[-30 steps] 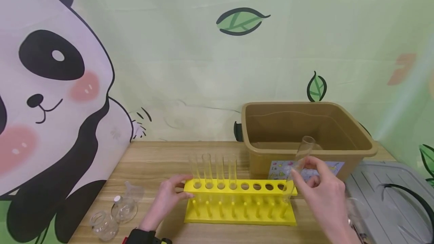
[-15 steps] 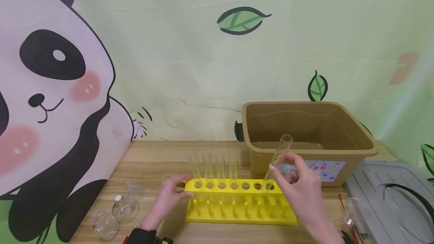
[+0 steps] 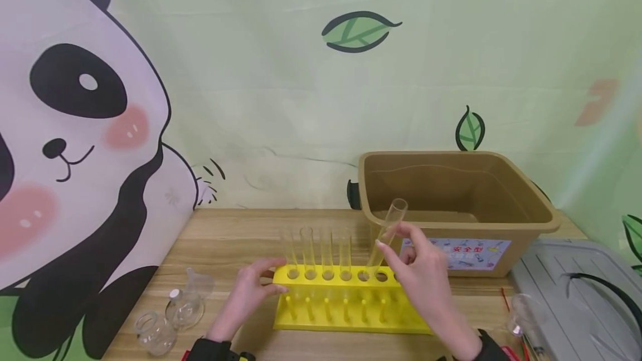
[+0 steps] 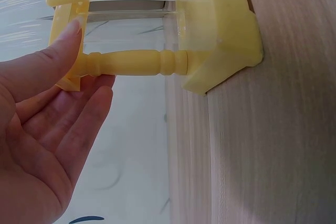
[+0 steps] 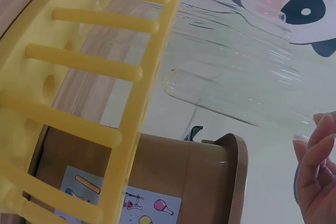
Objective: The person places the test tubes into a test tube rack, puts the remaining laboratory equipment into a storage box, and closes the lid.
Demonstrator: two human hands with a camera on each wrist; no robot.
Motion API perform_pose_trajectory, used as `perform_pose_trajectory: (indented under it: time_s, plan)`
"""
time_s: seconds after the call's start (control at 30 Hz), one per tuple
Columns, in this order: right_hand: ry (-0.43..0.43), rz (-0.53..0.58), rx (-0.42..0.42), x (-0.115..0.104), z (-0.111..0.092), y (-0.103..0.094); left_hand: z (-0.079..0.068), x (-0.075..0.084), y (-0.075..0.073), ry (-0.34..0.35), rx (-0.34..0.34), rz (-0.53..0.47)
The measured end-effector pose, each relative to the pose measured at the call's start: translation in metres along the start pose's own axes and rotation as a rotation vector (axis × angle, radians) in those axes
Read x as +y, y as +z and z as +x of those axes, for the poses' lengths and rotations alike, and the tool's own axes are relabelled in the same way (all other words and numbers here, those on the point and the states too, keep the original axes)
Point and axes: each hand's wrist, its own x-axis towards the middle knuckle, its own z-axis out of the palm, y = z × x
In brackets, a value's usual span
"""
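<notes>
A yellow test tube rack (image 3: pixel 351 326) stands on the table, with several clear test tubes (image 3: pixel 327 252) upright in its left holes. My left hand (image 3: pixel 251 284) grips the rack's left end; in the left wrist view the thumb (image 4: pixel 68 38) lies on the upper plate and fingers pass behind it. Between thumb and fingertips, my right hand (image 3: pixel 418 263) pinches another test tube (image 3: pixel 393 217), tilted with its mouth up and to the right. In the right wrist view, that tube's rounded bottom (image 5: pixel 172 81) is just clear of the rack's upper plate (image 5: pixel 140 95).
Behind the rack's right side is a brown bin (image 3: pixel 458 224) with a label. Left on the table are a glass jar (image 3: pixel 155 334), a round flask (image 3: pixel 184 311) and a clear funnel (image 3: pixel 199 283). A grey lid (image 3: pixel 567 272) and a clear beaker-like vessel (image 3: pixel 526 313) lie at right.
My right hand has carried its test tube leftward along the rack, from the far right hole to about the fifth and sixth holes. The left hand has stayed on the rack's end.
</notes>
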Motion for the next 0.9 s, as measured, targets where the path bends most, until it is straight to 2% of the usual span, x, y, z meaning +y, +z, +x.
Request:
perform_pose_trajectory:
  time_s: [0.47,0.67,0.9]
  plan:
    - [0.098,0.038,-0.105,0.009,-0.002,0.017,0.0,0.0,0.0,-0.001,-0.001,0.009]
    - [0.153,0.008,-0.154,0.012,-0.005,0.023,0.0,0.0,0.0,-0.006,0.0,0.005]
    - [0.179,-0.037,-0.182,0.015,-0.007,0.026,0.0,0.0,0.0,0.0,-0.002,0.001]
